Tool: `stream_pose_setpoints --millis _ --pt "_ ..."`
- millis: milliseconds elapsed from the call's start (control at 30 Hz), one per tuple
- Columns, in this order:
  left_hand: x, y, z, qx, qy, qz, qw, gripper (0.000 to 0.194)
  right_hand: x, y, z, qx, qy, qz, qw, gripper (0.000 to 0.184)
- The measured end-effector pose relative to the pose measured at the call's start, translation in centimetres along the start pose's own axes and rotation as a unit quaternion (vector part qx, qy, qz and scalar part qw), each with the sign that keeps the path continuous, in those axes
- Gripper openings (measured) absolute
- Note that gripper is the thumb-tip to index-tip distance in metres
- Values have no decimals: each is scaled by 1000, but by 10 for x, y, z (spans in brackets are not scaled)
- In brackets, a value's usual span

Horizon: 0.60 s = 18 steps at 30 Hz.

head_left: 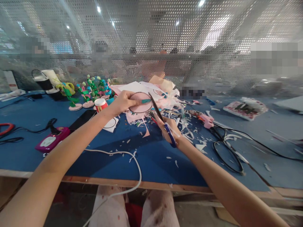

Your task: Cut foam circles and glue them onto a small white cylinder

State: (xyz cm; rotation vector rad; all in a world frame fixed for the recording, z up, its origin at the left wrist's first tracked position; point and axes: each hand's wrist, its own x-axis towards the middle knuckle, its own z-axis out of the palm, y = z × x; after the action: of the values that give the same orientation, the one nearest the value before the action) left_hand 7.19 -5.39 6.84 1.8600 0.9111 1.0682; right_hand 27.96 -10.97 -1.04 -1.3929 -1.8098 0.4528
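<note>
My left hand (pixel 125 101) is closed on a pink paper disc (pixel 141 106) with a dark outline, thumb on top, held above the blue table. My right hand (pixel 169 127) grips blue-handled scissors (pixel 158 114); the dark blades point up and left, meeting the disc's right edge. Pink and white paper sheets (pixel 142 86) lie piled just behind the disc. Paper offcuts (pixel 187 132) are scattered under and around both hands.
Paper flower figures on round bases (pixel 88 91), a red-labelled glue pot (pixel 101 104), a dark phone (pixel 82 119) and a magenta device (pixel 50 140) sit left. A pink glue gun (pixel 205 119) and black cables (pixel 227 151) lie right. A white cable (pixel 132 164) crosses the table's front edge (pixel 151 184). Perforated screen behind.
</note>
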Motion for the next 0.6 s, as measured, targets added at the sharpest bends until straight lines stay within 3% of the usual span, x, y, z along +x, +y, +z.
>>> stream_pose_setpoints --millis 300,600 --pt "2 -3 -4 16 -36 -3 999 38 0 1 -1 -15 -24 -12 1000 64" --pt "0 4 -5 -1 -75 -15 997 32 2 -2 -4 -18 -26 -9 999 64"
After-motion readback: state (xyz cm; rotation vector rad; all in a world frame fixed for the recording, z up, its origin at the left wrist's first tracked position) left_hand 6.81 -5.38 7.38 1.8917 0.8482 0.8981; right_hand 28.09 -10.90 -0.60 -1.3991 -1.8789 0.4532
